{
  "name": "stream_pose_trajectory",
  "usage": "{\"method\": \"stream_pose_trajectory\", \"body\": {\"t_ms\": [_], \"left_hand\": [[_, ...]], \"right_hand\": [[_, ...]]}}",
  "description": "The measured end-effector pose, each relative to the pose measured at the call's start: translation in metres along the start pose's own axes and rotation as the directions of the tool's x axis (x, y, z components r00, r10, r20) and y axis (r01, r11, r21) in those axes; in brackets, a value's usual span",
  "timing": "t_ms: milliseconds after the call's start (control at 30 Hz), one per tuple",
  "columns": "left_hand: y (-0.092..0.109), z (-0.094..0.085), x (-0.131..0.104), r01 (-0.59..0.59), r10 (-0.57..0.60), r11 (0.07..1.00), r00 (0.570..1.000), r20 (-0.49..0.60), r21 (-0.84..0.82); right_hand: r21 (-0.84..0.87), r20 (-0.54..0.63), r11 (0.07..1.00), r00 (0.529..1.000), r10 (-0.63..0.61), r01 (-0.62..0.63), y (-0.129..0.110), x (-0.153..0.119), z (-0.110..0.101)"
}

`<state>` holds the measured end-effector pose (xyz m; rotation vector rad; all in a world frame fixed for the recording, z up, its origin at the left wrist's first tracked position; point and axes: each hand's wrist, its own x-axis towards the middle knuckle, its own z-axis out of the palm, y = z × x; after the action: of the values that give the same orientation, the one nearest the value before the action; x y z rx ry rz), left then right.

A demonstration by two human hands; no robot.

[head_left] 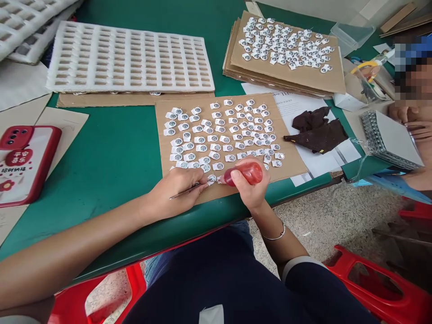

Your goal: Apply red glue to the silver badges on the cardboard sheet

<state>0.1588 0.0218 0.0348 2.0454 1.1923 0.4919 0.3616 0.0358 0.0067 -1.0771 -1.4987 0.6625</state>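
Note:
My left hand (177,191) rests at the front of a cardboard sheet (221,191), closed on slim metal tweezers (185,191). Their tip reaches a small round patterned piece with a white tab (212,179). From the other side, my right hand (253,191) grips a red squeeze bottle (248,174), tilted so that its nozzle points at that same piece. Whether the nozzle touches it I cannot tell. Rows of similar small round pieces (220,122) with white tabs cover the sheet beyond my hands.
White foam trays (135,58) lie at the back left, a red-framed phone (30,166) at the left. Stacked cardboard (283,49) bears more round pieces. A dark brown cloth (317,130) lies on paper at right. A co-worker's hand (418,121) is beside a grey-topped stack (394,139).

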Motion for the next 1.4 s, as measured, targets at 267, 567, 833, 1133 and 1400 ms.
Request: {"method": "stream_pose_trajectory", "body": {"t_ms": [267, 567, 833, 1133, 1400], "left_hand": [[-0.0044, 0.0069, -0.0023, -0.017, 0.018, 0.998, 0.999, -0.034, 0.055], [0.0013, 0.0014, -0.002, 0.0, -0.001, 0.999, 1.0, 0.012, 0.048], [-0.0014, 0.0031, -0.0016, -0.018, 0.018, 0.999, 1.0, 0.0, 0.044], [-0.0038, 0.006, -0.0025, -0.03, 0.032, 0.999, 0.999, -0.034, 0.039], [-0.0057, 0.0072, -0.003, -0.047, 0.048, 0.998, 0.998, -0.032, 0.037]], "right_hand": [[-0.005, 0.028, 1.0, 0.999, -0.016, 0.016, -0.0013, 0.0014, 0.0008], [-0.017, 0.036, 0.999, 0.998, -0.049, 0.05, -0.002, 0.0023, 0.0014], [-0.029, 0.024, 0.998, 0.998, -0.054, 0.055, -0.0015, 0.0022, 0.0018], [-0.032, 0.022, 0.998, 0.998, -0.05, 0.051, -0.0018, 0.0028, 0.002], [-0.068, -0.001, 0.997, 0.999, -0.048, 0.048, 0.0002, 0.0024, 0.0013]]}}
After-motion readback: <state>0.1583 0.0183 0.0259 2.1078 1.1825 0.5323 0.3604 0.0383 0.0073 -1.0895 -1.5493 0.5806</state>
